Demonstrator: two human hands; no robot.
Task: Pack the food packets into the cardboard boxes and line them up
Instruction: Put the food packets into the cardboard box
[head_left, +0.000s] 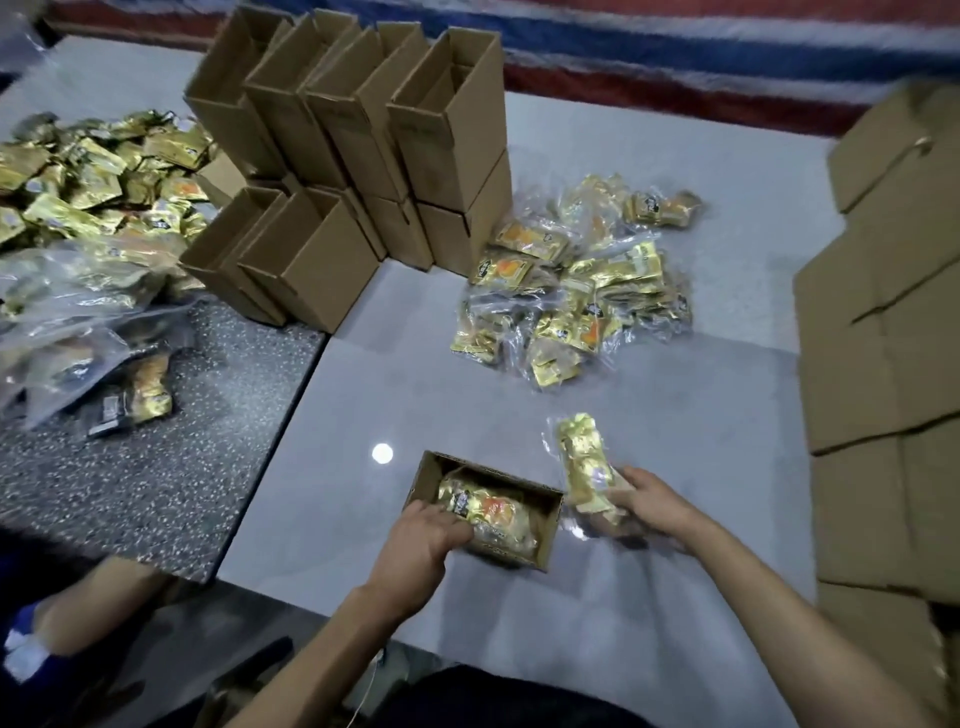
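Brown cardboard box (540, 540), open at the top, sits on the pale grey worktop (395, 374) close to the person, with gold food packets (483, 506) already lying inside it. The left hand (421, 540) curls over the box's near left corner, holding it, its fingertips reaching in against the packets. The right hand (649, 499) grips the lower end of a clear-wrapped gold bundle (584, 457), held just to the right of the box. Further back in the middle lies a loose heap of wrapped packets (576, 280). Behind and to the left of it stands a stack of open boxes (353, 156), two rows high. A larger pile of gold packets (93, 171) fills the far left, and flattened cardboard sheets (883, 364) run along the right edge.
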